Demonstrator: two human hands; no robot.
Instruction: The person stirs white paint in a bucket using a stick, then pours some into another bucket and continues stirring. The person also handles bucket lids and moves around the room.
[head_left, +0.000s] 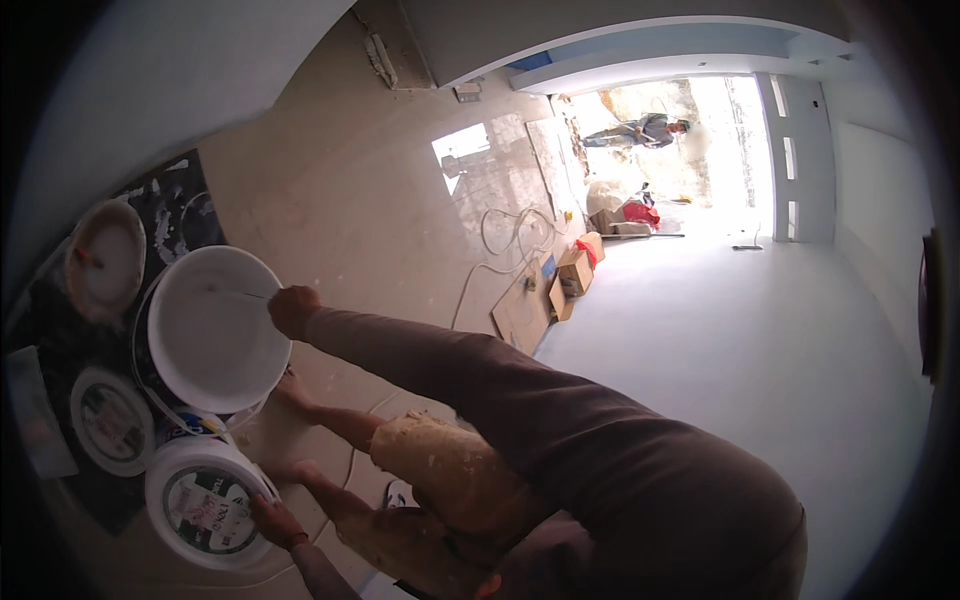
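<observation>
The room appears turned sideways in the view. My right hand (295, 312), at the end of a long brown sleeve, is closed at the rim of an open white bucket (222, 335). A thin dark tool (255, 295) sticks out of that fist into the bucket; its kind is unclear. Whitish material coats the bucket's inside. My left hand (277, 521), with a red band at the wrist, grips the edge of a white lidded bucket (165, 530). A loose round lid (112, 420) lies beside both buckets. My bare legs (345, 425) and stained tan shorts (440, 460) show between my arms.
A dark, white-spotted sheet (175, 215) lies under a residue-coated round tub or lid (105, 258) and a pale flat object (40, 410). A pale cable (485, 268) crosses the floor near cardboard boxes (575, 272). Another person (645, 130) stands by the bright opening.
</observation>
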